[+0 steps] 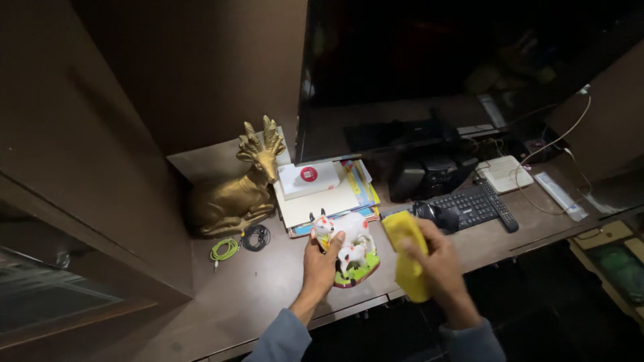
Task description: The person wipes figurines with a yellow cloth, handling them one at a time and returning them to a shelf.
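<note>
My left hand (320,265) grips a small white cow figurine (349,245) with a calf on a green base, which stands on the brown shelf (268,288). My right hand (433,258) holds a yellow cloth (406,261) just to the right of the figurine, close to it; whether the cloth touches it I cannot tell. Both sleeves are grey-blue.
A gold deer statue (238,191) lies at the back left, with a green cable (225,249) and a black cable (255,236) in front. Stacked books and papers (322,194), a dark screen (436,74), a keyboard (466,204), a remote (498,206) and a white box (503,173) fill the right.
</note>
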